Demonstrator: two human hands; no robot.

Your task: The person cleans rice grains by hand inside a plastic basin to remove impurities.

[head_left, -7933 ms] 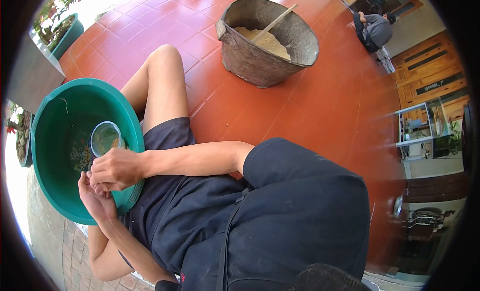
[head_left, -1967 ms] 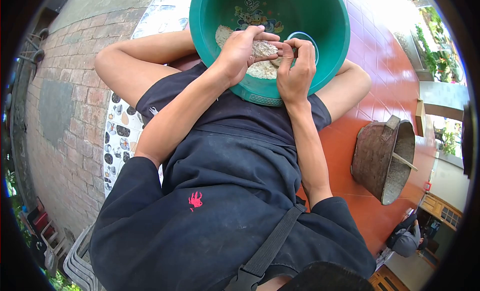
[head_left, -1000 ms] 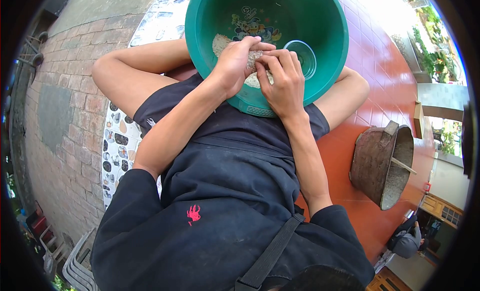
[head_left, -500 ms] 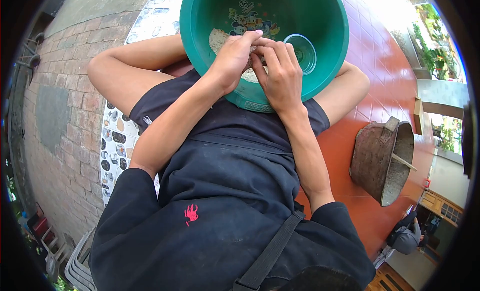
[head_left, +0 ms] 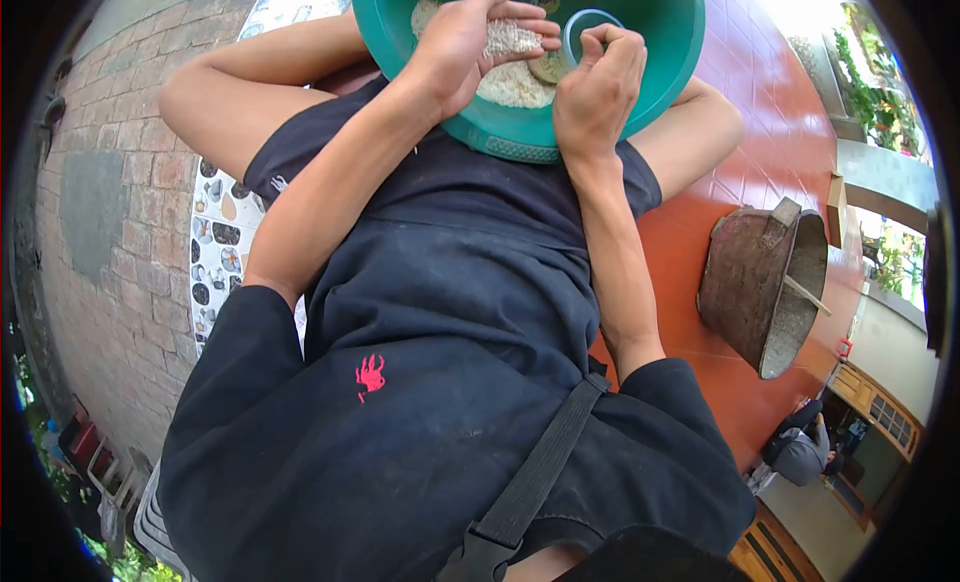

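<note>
Left grip: left hand (head_left: 462,44), palm up over the green basin (head_left: 500,142), fingers cupped round a handful of pale grain (head_left: 505,40).
Right grip: right hand (head_left: 598,82), at the basin's near rim, fingers curled into a loose fist; whether anything is pinched inside cannot be told.
Change: half a second ago both hands were pressed together over the grain; now they are parted, the right drawn off towards the clear cup (head_left: 590,20). Judged meaning: the rubbing contact is broken, and the handful lies bare in the left palm.

Items, near to far from the basin:
1. Black strap (head_left: 540,482), across the dark garment, nearest the camera, well short of the basin.
2. Green basin, on the lap between the raised knees.
3. Loose heap of the same grain (head_left: 510,82), inside the basin, under both hands.
4. Clear cup, inside the basin, just beyond the right hand's knuckles.
5. Red tiled floor (head_left: 720,142), right of the basin.
6. Battered metal tub (head_left: 745,282), on that floor, well apart from the basin, a stick (head_left: 805,294) inside.
7. Another person (head_left: 795,452), farther off than the tub, crouched.
</note>
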